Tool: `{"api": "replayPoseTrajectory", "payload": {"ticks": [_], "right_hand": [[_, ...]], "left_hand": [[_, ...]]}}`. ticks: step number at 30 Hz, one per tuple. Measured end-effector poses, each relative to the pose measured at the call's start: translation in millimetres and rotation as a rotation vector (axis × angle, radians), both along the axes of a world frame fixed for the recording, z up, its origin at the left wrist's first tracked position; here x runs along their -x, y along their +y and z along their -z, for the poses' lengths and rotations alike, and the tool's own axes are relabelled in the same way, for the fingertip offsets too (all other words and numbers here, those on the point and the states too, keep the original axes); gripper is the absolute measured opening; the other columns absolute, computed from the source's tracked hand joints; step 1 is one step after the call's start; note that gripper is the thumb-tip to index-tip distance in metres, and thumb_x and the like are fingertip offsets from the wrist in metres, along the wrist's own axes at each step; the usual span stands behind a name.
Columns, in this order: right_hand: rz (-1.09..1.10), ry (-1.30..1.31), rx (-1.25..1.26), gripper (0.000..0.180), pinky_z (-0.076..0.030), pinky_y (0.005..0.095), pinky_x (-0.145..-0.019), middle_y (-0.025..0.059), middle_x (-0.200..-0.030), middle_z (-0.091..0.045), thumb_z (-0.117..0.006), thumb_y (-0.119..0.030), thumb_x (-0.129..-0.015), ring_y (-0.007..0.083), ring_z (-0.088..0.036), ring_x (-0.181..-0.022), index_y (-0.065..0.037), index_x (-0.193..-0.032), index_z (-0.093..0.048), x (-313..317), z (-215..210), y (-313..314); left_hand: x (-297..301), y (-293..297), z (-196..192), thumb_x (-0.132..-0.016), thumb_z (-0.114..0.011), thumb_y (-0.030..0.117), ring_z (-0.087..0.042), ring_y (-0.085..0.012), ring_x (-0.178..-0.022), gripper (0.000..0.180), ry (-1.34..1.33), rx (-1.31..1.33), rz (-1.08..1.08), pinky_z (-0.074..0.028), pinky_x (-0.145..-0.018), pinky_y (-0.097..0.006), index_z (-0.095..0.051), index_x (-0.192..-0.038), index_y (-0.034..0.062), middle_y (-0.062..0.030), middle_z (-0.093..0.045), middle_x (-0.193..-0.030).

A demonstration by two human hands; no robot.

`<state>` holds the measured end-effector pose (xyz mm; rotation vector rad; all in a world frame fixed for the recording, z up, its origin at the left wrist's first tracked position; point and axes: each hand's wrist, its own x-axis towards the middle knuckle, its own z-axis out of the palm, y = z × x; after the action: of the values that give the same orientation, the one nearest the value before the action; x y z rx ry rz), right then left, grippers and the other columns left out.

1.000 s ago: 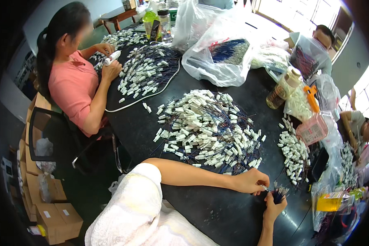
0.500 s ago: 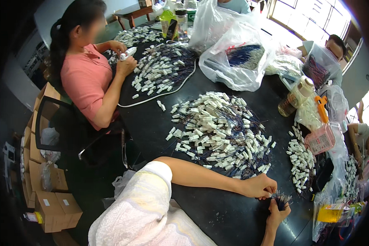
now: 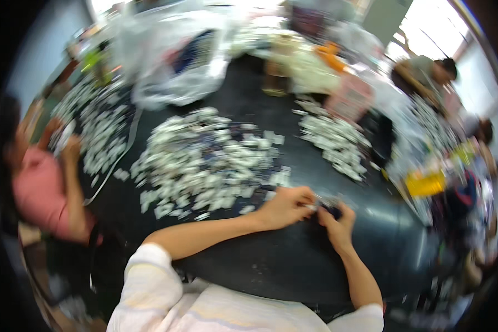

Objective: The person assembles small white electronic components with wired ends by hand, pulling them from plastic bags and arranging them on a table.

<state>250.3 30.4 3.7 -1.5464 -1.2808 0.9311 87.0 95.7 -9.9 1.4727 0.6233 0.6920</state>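
Note:
My left hand is closed in a pinch at a small white piece, probably a connector, though blur hides its details. Close beside it, my right hand grips a bundle of thin dark wires with pale tips between thumb and fingers. Both hands are held just above the black table, nearly touching at the bundle. Beyond my left forearm lies a large pile of white connectors with dark wires. A smaller pile of white connectors lies beyond my right hand.
At left, a person in a pink top works beside another connector pile and a white cord. Plastic bags, a bottle, an orange-handled tool and a pink package stand farther back. More people sit at right.
My view has swung to the right, shifting the piles and the co-worker leftward and blurring the picture. My hands stay together at the wire bundle, and more of my right forearm shows.

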Motion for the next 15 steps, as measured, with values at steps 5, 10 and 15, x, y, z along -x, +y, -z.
{"api": "replayPoseTrajectory", "payload": {"ticks": [5,10,15], "right_hand": [[0.038,0.341,-0.036,0.007,-0.035,0.0216,-0.048,-0.0023,-0.061,-0.052,-0.059,-0.006,-0.078,0.0036,-0.045,-0.054,0.0,-0.079,-0.056,-8.4,4.1,-0.9],[0.054,0.226,-0.069,0.007,-0.034,0.0208,-0.049,-0.0028,-0.061,-0.052,-0.06,-0.007,-0.077,0.0027,-0.042,-0.054,-0.001,-0.08,-0.056,-10.6,8.3,-8.3],[0.053,0.248,-0.11,0.007,-0.034,0.0214,-0.046,-0.0026,-0.059,-0.051,-0.06,-0.006,-0.077,0.0029,-0.042,-0.052,-0.001,-0.081,-0.057,-7.3,10.2,-1.4]], "left_hand": [[0.4,15.1,-25.3,-0.078,-0.06,0.007,-0.062,-0.013,-0.075,0.02,0.252,-0.224,0.089,-0.049,-0.067,-0.026,-0.06,-0.095,-0.0044,-0.0115,-0.064,-0.082],[-26.0,81.4,-20.2,-0.072,-0.058,0.001,-0.061,-0.0219,-0.067,0.019,0.341,-0.827,-0.172,-0.047,-0.063,-0.031,-0.061,-0.091,-0.0009,-0.015,-0.063,-0.084],[-50.3,134.8,3.9,-0.069,-0.062,0.002,-0.057,-0.0337,-0.072,0.014,0.588,-1.076,-0.363,-0.044,-0.068,-0.039,-0.054,-0.081,0.0009,-0.0157,-0.056,-0.074]]}}
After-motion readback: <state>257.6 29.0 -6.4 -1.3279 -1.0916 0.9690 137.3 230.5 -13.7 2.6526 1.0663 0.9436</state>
